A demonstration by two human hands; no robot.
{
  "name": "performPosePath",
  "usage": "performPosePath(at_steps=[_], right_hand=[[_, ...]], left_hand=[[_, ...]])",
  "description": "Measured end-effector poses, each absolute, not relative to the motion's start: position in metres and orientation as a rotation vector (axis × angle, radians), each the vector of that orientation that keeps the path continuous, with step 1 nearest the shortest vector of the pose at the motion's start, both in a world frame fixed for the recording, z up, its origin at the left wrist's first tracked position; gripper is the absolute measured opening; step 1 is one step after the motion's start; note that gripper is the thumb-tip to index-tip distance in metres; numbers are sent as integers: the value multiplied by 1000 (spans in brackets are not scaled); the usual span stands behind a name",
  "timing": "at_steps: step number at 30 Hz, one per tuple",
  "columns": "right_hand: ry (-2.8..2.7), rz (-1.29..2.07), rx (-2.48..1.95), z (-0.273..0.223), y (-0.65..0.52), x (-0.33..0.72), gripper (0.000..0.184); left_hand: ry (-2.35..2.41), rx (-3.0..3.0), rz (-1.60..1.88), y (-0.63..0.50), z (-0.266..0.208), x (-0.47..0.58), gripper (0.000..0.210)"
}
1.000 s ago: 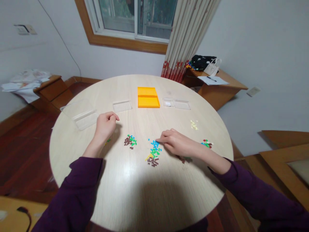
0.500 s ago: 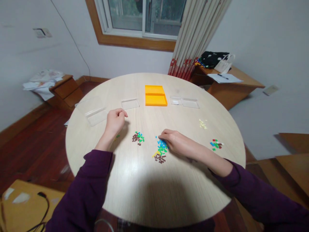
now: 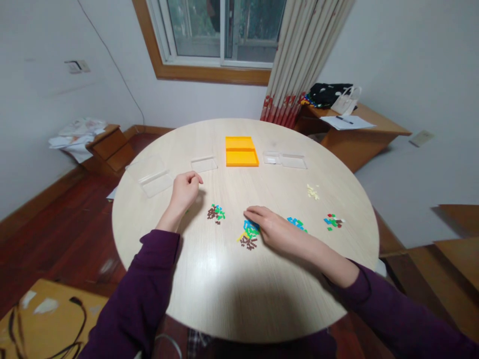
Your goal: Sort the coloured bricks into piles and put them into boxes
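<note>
Right hand (image 3: pixel 277 228) at the blue pieces (image 3: pixel 250 226) — left hand (image 3: pixel 185 191) loosely curled, apart.

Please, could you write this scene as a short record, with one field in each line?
Left hand: fingers curled, near a small transparent tray; its grip is hidden
Right hand: fingers at the blue end of the middle pile; a pinch cannot be confirmed
Middle pile colours: blue, green, yellow, brown
Pile to its left: brown, green and some blue pieces
Far right pile: includes red, green and white pieces
Case: yellow, open, on the table's far side
</note>
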State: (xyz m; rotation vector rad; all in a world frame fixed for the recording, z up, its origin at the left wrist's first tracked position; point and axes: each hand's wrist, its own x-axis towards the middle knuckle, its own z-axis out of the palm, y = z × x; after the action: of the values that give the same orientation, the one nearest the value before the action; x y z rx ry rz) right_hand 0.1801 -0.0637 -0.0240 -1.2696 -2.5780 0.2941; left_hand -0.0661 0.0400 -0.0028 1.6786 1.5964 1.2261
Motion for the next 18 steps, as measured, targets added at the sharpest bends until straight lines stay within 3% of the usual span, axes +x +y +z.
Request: performPosePath(at_steps=[11, 18], right_hand=[[-2331, 279, -1364, -27, -99, 209, 59], [-2163, 199, -1545, -35, -122, 270, 45]], left_hand=[[1265, 2055, 1005, -12, -12, -51, 21], [1039, 2311, 599, -87, -23, -34, 61]])
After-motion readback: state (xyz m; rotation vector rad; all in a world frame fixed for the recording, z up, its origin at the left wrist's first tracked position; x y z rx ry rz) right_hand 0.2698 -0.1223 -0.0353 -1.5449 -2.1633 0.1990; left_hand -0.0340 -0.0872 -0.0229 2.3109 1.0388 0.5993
